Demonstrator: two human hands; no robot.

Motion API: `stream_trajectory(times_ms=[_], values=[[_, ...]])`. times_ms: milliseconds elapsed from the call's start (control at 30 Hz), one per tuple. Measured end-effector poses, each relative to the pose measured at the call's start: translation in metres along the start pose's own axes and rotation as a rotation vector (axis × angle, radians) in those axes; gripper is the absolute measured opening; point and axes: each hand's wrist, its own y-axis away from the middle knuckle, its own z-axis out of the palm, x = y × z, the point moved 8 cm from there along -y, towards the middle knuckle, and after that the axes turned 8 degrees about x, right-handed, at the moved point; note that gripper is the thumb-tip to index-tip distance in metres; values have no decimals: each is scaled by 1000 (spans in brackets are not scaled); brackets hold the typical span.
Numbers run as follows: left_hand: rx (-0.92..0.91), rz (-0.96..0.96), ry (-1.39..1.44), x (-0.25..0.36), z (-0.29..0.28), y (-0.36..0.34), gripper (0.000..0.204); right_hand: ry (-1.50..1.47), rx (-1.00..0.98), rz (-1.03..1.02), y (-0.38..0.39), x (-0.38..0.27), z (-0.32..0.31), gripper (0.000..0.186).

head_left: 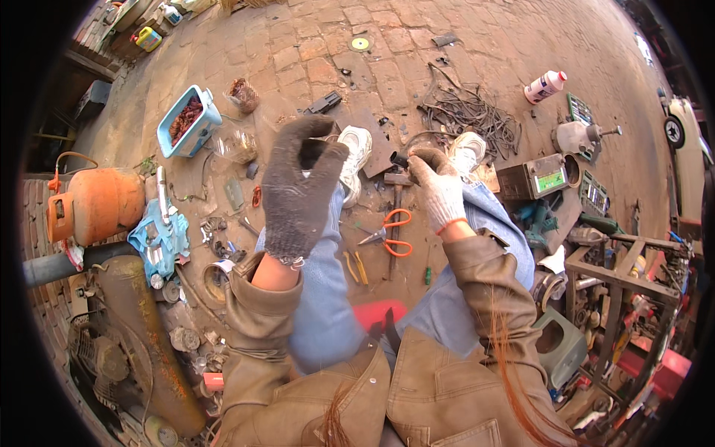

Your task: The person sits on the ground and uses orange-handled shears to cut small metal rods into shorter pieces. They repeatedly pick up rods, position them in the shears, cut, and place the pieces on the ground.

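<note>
My left hand (302,190), in a dark, dirty knit glove, is raised over my left knee with the fingers curled round towards the thumb. Whatever is between its fingertips, if anything, cannot be made out. Over my other leg, my right hand (439,186) wears a whiter glove with a grey-stained thumb and fingers. It pinches a short black tube-like piece (400,159), whose round end points left. Just below that piece a hammer (397,195) lies on the ground. Orange-handled scissors (387,233) and yellow-handled pliers (356,267) lie between my legs.
A green-handled screwdriver (428,275) lies by my right leg. Ahead is a heap of black cable (473,115). A blue bin (190,123) of reddish scraps and an orange gas cylinder (104,203) stand left. At right are a battery-like box (532,177), a teal power tool (539,222) and a metal frame (625,276).
</note>
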Motion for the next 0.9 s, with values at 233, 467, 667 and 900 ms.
stream_trajectory(times_ms=[233,467,667,900], values=[[113,-25,114,4,-33,-2,27,601,294,134,-83,173,-16,28],[109,125,-216,21,-32,-3,48,809,105,76,-132,226,31,28],[38,67,-136,23,-29,-10,40,394,259,44,-129,238,-2,34],[-58,201,-97,29,-20,2,36,486,407,423,-10,321,-75,32]])
